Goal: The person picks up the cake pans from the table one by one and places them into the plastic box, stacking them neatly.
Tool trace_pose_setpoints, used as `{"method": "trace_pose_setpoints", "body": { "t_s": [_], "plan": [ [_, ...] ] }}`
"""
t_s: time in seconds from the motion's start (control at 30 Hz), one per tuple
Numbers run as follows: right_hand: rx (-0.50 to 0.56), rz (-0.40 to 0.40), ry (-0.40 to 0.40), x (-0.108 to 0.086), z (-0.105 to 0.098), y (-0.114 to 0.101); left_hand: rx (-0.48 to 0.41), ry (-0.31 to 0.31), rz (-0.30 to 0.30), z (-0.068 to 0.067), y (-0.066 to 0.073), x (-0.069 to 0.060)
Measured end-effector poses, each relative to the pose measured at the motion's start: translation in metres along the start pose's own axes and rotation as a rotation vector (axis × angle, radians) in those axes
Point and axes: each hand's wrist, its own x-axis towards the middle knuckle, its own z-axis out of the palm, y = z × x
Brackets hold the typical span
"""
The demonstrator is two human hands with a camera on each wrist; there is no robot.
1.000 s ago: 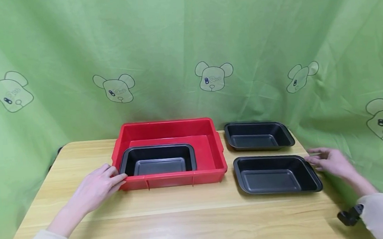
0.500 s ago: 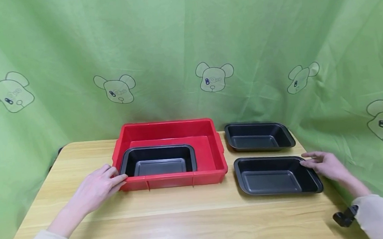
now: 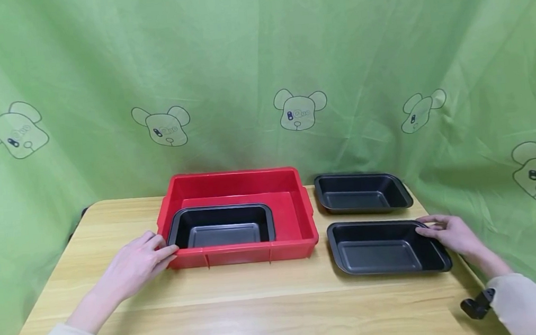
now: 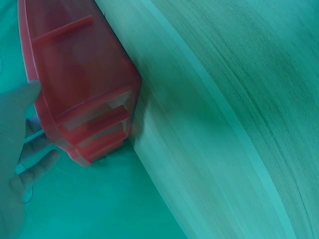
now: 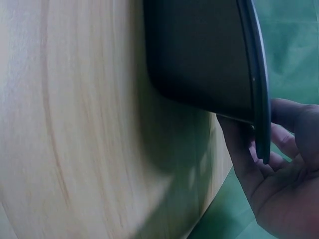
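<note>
A shallow red plastic bin [image 3: 285,215] stands on the wooden table, with one black loaf pan [image 3: 223,234] inside at its front left. My left hand [image 3: 137,261] holds the bin's front-left corner; its thumb lies against the rim in the left wrist view, the other fingers beside the end wall. To the right of the bin, a second loaf pan [image 3: 378,253] sits nearest me. My right hand [image 3: 455,233] pinches that pan's right end, thumb over the rim and fingers [image 5: 239,149] beneath it. Behind it lies a third loaf pan [image 3: 361,194].
The light wooden table [image 3: 262,317] ends close to the right-hand pans. A green curtain [image 3: 225,59] printed with bear heads hangs behind and along the right side. A dark wrist device [image 3: 478,304] is at the right sleeve.
My right hand has moved left from beside the near loaf pan's end, bringing its thumb over the rim inside. The left hand, bin and pans keep their places.
</note>
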Motion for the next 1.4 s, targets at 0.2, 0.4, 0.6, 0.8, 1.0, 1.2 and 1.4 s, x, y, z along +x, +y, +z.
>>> {"method": "trace_pose_setpoints", "body": {
  "t_s": [0.2, 0.4, 0.6, 0.8, 1.0, 1.2, 1.4],
  "plan": [
    [0.027, 0.002, 0.007, 0.000, 0.003, 0.002, -0.002, -0.006, -0.001, -0.001, 0.000, -0.001],
    [0.032, -0.014, -0.010, 0.001, 0.006, 0.004, -0.004, 0.021, 0.018, 0.001, 0.000, -0.001],
    [0.027, -0.029, -0.008, 0.001, 0.008, 0.005, -0.007, 0.043, 0.028, 0.000, 0.001, -0.001],
    [0.040, -0.026, 0.009, -0.003, 0.007, 0.003, -0.010, 0.006, 0.016, -0.001, 0.001, -0.001],
    [0.053, -0.021, 0.029, -0.007, 0.008, 0.003, -0.009, -0.019, 0.000, -0.003, 0.002, -0.001],
    [0.055, -0.017, 0.059, -0.011, 0.009, 0.004, -0.002, 0.012, 0.014, 0.002, 0.001, 0.000],
    [0.108, -0.007, 0.072, -0.014, 0.008, 0.004, -0.003, 0.017, 0.014, 0.002, 0.000, 0.000]
  ]
}}
